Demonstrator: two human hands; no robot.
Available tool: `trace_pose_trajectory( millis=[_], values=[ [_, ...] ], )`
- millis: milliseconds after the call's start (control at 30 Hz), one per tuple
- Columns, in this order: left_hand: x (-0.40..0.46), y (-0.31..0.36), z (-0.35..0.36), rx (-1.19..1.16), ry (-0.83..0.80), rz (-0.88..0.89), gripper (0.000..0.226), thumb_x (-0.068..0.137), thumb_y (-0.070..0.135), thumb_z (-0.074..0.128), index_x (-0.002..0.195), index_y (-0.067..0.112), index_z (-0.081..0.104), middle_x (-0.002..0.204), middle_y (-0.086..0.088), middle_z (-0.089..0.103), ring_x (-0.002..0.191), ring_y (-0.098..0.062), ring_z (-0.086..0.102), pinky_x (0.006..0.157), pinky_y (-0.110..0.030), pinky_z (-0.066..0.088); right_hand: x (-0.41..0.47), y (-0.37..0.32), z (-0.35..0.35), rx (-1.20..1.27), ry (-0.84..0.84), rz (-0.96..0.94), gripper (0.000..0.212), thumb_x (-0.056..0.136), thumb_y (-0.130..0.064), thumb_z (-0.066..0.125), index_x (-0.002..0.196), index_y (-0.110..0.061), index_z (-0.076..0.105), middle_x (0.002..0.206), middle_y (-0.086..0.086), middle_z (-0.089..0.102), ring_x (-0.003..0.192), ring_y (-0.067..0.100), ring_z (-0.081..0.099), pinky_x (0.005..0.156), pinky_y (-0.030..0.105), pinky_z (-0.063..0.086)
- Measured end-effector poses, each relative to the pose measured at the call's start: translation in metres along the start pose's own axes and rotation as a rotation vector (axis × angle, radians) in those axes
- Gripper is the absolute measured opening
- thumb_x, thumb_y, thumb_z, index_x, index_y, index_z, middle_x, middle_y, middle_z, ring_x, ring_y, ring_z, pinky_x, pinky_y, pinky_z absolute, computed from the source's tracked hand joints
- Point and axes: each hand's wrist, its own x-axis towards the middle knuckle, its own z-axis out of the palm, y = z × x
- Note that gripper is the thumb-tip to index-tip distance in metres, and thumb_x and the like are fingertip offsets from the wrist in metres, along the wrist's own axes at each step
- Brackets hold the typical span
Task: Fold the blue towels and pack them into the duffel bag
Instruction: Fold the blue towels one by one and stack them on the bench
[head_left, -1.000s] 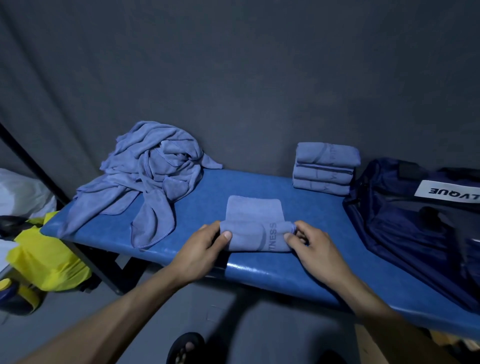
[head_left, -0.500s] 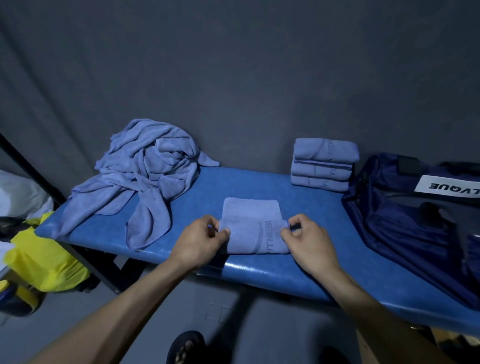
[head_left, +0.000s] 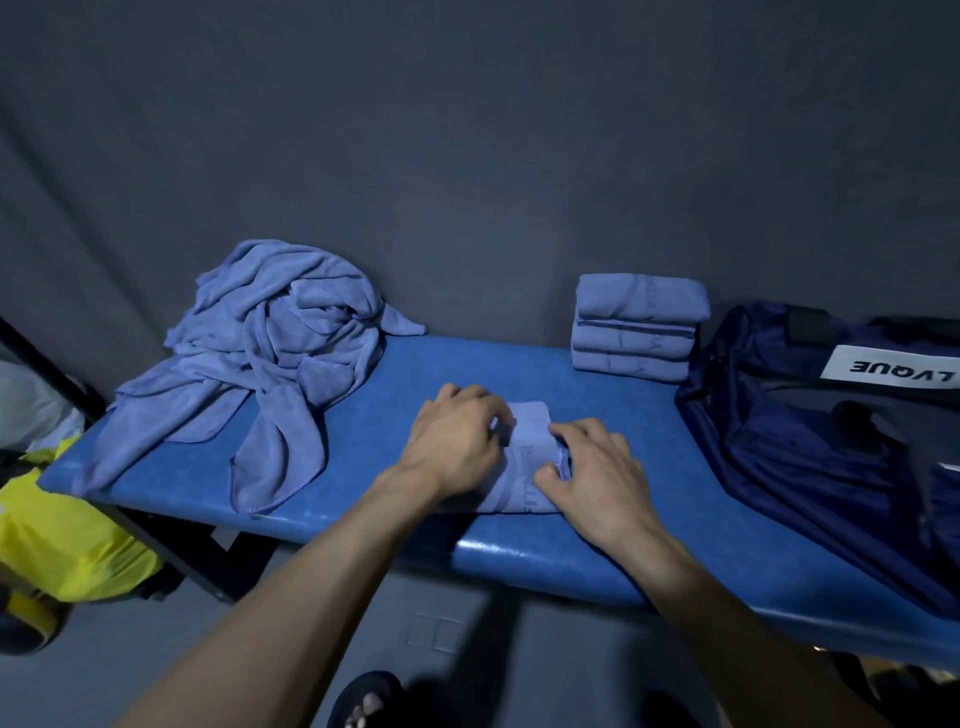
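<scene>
Both hands grip one folded towel (head_left: 524, 457) near the desk's (head_left: 405, 379) front edge: the left hand (head_left: 457, 441) curls over its left side, the right hand (head_left: 592, 473) pinches its right edge. Behind the towel sits a stack (head_left: 639, 327); left of it a heap (head_left: 270, 358); right, the bag (head_left: 810, 457).
</scene>
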Motion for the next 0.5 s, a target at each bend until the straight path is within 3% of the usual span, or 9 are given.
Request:
trace_pose_trajectory(
  millis=[133, 267, 500],
  values=[
    [0.034, 0.006, 0.009, 0.01, -0.013, 0.008, 0.034, 0.097, 0.02, 0.046, 0.123, 0.027, 0.066, 0.123, -0.001, 0.066, 0.115, -0.032, 0.054, 0.093, -0.042, 0.045, 0.002, 0.001, 0.002, 0.006, -0.013, -0.015, 0.052, 0.093, -0.041, 0.05, 0.144, -0.027, 0.049, 0.144, -0.007, 0.047, 0.126, 0.025, 0.04, 0.106, 0.043, 0.036],
    [0.055, 0.009, 0.021, 0.048, -0.126, -0.025, 0.036, 0.106, 0.032, 0.04, 0.139, 0.033, 0.054, 0.134, -0.002, 0.048, 0.123, -0.03, 0.04, 0.101, -0.043, 0.034, 0.006, 0.01, 0.001, 0.018, -0.035, -0.026, 0.052, 0.092, -0.046, 0.051, 0.141, -0.028, 0.05, 0.145, -0.011, 0.041, 0.125, 0.022, 0.036, 0.106, 0.039, 0.033],
    [0.075, 0.009, 0.029, -0.028, -0.146, 0.002, 0.009, 0.104, 0.031, 0.049, 0.11, 0.03, 0.056, 0.116, 0.003, 0.047, 0.112, -0.023, 0.037, 0.089, -0.036, 0.023, 0.013, 0.018, 0.001, 0.0, -0.029, -0.062, 0.061, 0.086, -0.056, 0.047, 0.142, -0.031, 0.05, 0.138, -0.015, 0.039, 0.122, 0.017, 0.036, 0.103, 0.036, 0.034]
  ],
)
